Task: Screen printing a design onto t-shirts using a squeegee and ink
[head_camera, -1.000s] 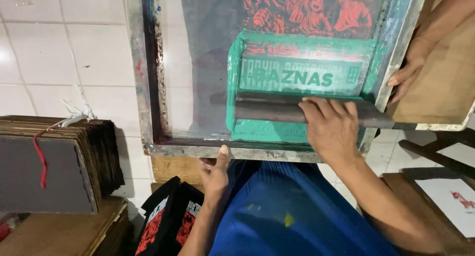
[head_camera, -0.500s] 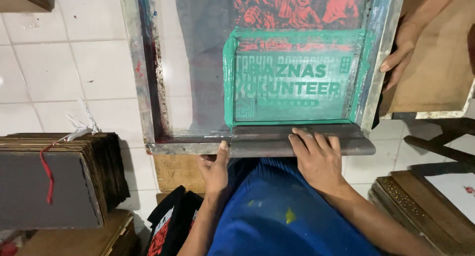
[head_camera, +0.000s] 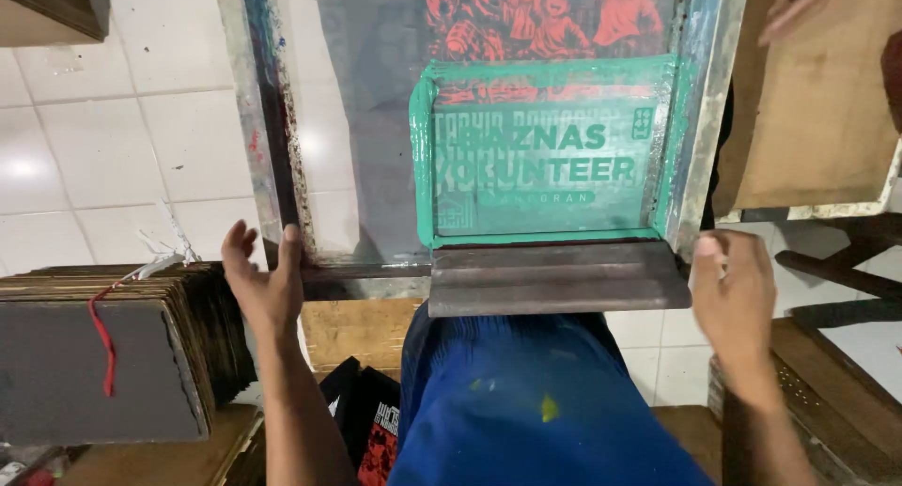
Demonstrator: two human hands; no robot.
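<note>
A screen-printing frame point(head_camera: 268, 157) lies before me, its mesh carrying teal ink around a stencil with lettering point(head_camera: 540, 166) over a red-printed fabric. A long dark squeegee point(head_camera: 559, 279) rests across the frame's near rail. My left hand point(head_camera: 263, 279) is at the near left corner, thumb on the rail and fingers spread. My right hand point(head_camera: 738, 303) hovers by the near right corner, its thumb beside the squeegee's end and its fingers loosely apart, holding nothing.
Another person's hand point(head_camera: 799, 2) rests on a brown board point(head_camera: 817, 119) at the upper right. A stack of dark boards point(head_camera: 103, 354) stands at the left on white floor tiles. Black printed garments point(head_camera: 362, 420) lie below, beside my blue-clad lap point(head_camera: 526, 411).
The squeegee was pulled toward me across the stencil to the near rail. My right hand has let it go and moved to the right corner; my left hand rose onto the left corner.
</note>
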